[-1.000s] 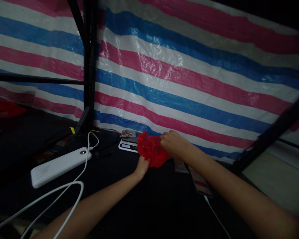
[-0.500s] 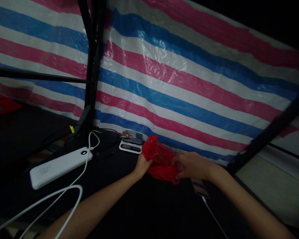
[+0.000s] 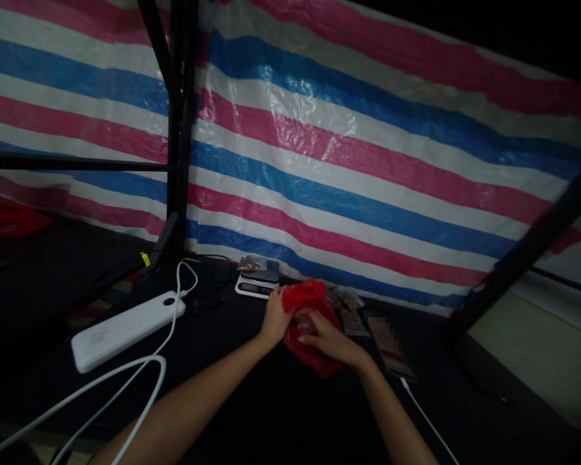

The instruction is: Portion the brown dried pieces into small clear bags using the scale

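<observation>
The left hand and the right hand hold a red plastic bag between them. The fingers are closed on its crumpled folds, and the bag is just beside a digital scale.

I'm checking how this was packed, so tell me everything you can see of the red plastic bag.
The red plastic bag is thin, glossy, semi-translucent film, crumpled into a loose bunch with no clear opening or handles in view. The left hand grips its left side, and the right hand closes over its front. Its lower end hangs towards the black tabletop, just right of the digital scale. Whether anything is inside cannot be told.
</observation>
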`<state>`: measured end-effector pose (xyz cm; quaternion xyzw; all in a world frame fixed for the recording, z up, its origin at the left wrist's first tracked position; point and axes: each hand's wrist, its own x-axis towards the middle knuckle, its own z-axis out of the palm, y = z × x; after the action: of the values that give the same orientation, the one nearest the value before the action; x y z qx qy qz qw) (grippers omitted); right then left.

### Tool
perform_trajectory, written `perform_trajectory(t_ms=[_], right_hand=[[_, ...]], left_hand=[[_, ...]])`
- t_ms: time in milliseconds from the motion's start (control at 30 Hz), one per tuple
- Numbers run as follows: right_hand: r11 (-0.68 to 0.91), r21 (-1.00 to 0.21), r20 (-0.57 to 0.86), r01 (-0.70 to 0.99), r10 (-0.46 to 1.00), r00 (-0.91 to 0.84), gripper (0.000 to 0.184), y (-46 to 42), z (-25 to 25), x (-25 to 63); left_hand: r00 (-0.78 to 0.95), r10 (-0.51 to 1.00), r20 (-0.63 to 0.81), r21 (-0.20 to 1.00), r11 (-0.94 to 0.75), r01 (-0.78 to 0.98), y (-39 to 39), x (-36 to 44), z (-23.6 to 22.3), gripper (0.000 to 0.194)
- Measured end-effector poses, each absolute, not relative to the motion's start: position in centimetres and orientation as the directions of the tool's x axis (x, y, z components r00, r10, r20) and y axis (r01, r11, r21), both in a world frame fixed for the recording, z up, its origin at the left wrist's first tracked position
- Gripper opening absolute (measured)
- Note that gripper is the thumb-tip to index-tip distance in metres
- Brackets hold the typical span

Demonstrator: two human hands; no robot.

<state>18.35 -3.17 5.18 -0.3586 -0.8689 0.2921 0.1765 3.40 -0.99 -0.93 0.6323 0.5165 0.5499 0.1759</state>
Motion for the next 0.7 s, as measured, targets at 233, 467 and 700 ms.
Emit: perform_trajectory(t_ms=[233, 467, 700], right_hand=[[0.536, -0.489, 0.285, 0.689, 0.844, -0.454, 0.052, -0.7, 1.8, 18.0], [0.486, -0.099, 0.278, 0.868, 0.852, -0.445, 0.041, 0.2, 4.1, 16.7], [0.421, 0.085, 0.228, 0.903, 0.874, -0.429, 0.038, 0.4, 2.9, 16.5]], left_hand=[[-0.110, 0.913, 0.392, 0.852, -0.316, 0.418, -0.6, 3.2, -1.4, 0.029], [-0.154, 0.935, 0.319, 0.911, -0.258, 0.322, 0.4, 3.4, -2.4, 0.029], [-0.155, 0.947, 0.283, 0.935, -0.235, 0.266, 1.0, 3.7, -2.7, 0.030]])
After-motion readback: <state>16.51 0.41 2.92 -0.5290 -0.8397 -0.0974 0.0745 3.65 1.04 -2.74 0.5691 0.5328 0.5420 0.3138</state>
